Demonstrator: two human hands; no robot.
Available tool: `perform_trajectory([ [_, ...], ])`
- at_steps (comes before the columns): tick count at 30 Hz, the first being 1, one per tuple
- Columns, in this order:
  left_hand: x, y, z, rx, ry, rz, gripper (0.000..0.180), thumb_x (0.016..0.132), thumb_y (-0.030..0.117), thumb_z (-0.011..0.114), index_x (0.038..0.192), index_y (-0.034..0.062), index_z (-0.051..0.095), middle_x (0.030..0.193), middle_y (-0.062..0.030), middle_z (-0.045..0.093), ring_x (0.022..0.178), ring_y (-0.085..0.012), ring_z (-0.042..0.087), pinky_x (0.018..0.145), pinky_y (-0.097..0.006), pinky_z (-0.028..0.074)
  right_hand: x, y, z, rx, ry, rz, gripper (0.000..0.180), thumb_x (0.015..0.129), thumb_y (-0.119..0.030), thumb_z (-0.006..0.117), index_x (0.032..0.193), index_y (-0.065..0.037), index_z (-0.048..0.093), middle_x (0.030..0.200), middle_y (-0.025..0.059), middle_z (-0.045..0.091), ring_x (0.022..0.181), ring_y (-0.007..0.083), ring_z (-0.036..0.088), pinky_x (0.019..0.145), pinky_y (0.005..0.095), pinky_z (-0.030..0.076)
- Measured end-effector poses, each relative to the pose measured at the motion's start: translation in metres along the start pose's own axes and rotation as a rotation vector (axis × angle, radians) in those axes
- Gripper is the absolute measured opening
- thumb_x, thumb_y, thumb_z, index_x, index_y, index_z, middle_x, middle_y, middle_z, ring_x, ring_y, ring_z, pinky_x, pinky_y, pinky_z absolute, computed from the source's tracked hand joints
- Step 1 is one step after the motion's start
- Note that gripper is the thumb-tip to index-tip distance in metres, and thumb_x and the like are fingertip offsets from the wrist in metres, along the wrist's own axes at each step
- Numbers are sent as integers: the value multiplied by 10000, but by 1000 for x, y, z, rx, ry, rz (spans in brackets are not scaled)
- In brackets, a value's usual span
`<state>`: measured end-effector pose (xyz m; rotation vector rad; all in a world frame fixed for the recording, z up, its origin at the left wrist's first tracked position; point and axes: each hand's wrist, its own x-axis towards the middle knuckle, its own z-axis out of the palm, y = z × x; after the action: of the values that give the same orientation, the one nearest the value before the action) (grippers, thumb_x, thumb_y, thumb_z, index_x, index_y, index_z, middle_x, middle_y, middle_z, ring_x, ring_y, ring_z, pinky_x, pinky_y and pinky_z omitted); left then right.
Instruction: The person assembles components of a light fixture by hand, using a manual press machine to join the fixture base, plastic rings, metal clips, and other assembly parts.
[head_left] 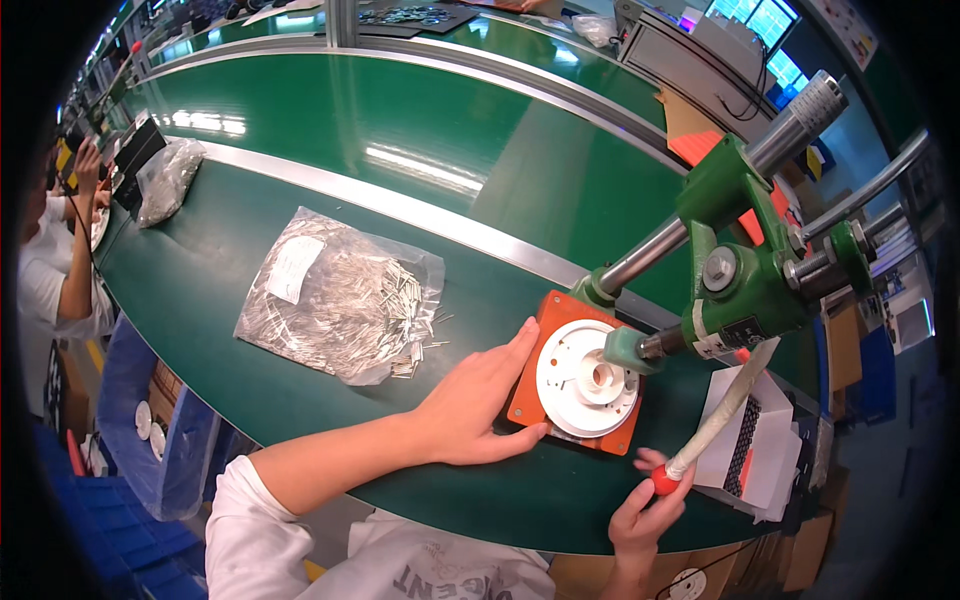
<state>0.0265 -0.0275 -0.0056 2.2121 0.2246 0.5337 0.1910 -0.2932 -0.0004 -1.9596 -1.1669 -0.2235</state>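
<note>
Here the green surface [300, 380] curves wide under me, and on its right side stands the green hand press [745, 270], heavy cast metal on steel columns, plainly not a thing to shift. Its long lever [722, 412], wrapped in pale tape, slants down to a red ball knob [665, 482]. My right hand [640, 515] makes its grip there, fingers curled shut around the knob; it looks smooth and hard, so I judge the ball itself the best place to hold.

To the left lies a clear plastic bag of small metal pins [340, 297], a few spilled loose beside it; they look light, stiff and easy to scatter.

Under the press ram sits an orange square fixture plate [530, 395], and on it a white round plastic disc [585, 380] with a raised hub. The disc seems light, rigid and somewhat brittle at its thin rim, best steadied by the edge or through the plate. My left hand [480, 400] lies flat and spread, palm down, fingers along the plate's left edge, thumb near its lower corner, just beside the disc, pinching nothing.

Behind the lever rest folded white papers [760, 450].
</note>
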Motion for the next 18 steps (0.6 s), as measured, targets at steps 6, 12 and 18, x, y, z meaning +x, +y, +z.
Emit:
perform_trajectory([
  [6,-4,2,-1,-25,11,14,1186,855,413,784,1640,-130,81,1656,-406,252,1496,-488,405,1175,-501,383,18,-14,-6,-318,-188,142,507,1028,-227,553,1407,101,477,922,224,712,819,471,713,742,480,563],
  [12,-7,-2,6,-20,41,36,1229,832,402,803,1650,-118,49,1641,-399,284,1479,-495,415,1175,-511,374,25,-15,1,-23,-97,303,276,1017,-189,612,1148,53,593,855,167,722,728,335,736,665,403,554],
  [18,-6,-3,9,-59,65,30,1229,837,390,798,1656,-111,31,1612,-394,346,1445,-504,448,1175,-516,372,11,9,-55,-28,543,-259,323,970,-306,678,942,-8,558,597,97,639,545,204,636,535,327,513],
])
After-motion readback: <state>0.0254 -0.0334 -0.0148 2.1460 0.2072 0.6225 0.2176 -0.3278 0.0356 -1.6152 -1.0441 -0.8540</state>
